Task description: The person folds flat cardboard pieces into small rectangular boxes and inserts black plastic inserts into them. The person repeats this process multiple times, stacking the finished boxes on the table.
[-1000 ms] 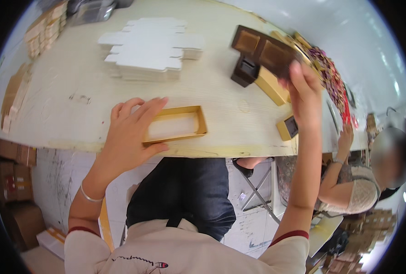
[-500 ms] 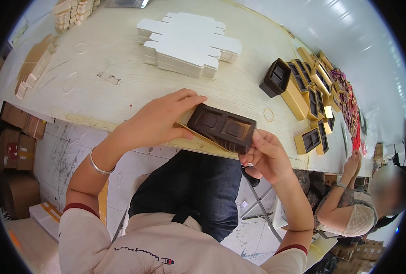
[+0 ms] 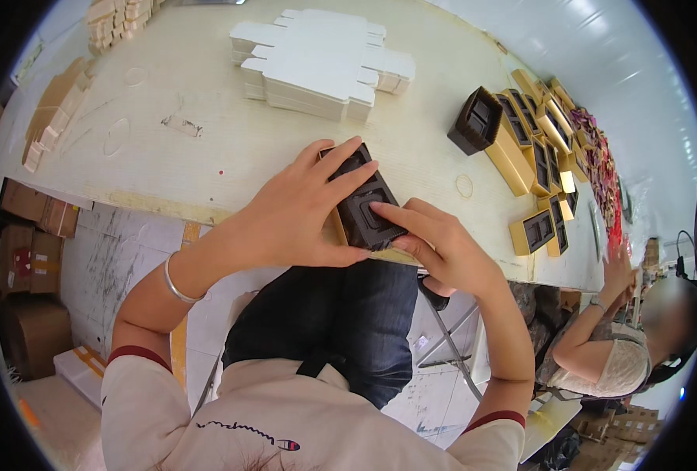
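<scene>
Head view showed the dark two-recess tray (image 3: 362, 210) near the front edge of the surface (image 3: 415, 157), a strip of gold box (image 3: 337, 228) visible along its left side. Your left hand (image 3: 301, 206) clasped the tray, fingers parted over the far end, thumb at the near left corner; your right hand (image 3: 447, 245) appeared to pinch the near right edge, index fingertip by the near recess. Even pressure at both ends, with the box steadied, would probably have kept the walls from buckling. The recesses faced up, the long axis slanting from far left to near right
</scene>
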A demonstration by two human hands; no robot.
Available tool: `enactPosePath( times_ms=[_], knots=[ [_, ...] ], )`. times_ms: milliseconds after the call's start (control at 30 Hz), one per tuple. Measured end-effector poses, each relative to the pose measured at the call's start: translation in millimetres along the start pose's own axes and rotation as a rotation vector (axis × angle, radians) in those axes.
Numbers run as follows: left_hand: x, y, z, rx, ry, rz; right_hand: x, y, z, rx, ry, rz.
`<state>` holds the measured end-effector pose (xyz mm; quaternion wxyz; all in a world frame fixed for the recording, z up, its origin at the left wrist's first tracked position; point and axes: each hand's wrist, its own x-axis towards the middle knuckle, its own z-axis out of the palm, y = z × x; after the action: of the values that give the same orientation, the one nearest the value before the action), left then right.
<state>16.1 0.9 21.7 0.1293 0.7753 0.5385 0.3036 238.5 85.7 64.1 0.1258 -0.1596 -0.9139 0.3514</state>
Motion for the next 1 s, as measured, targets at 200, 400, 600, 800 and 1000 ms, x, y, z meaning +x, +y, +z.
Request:
enactPosePath(
  times_ms=[200,400,600,800,1000],
  knots=[
    [2,-13,-1,-0.009,-0.054,0.063,1,2,8,-0.299,0.022,-0.088],
    [2,-18,-3,0.004,-0.077,0.085,4,0,8,-0.359,0.033,-0.156],
    [7,-19,-18,-0.047,-0.178,0.094,12,-6,-7,-0.124,-0.169,-0.008],
    [17,-20,-26,-0.033,-0.245,0.098,31,7,-20,-0.043,-0.232,-0.070],
    [20,-27,-29,-0.086,-0.292,0.104,28,3,-9,-0.172,-0.247,-0.080]
  ],
)
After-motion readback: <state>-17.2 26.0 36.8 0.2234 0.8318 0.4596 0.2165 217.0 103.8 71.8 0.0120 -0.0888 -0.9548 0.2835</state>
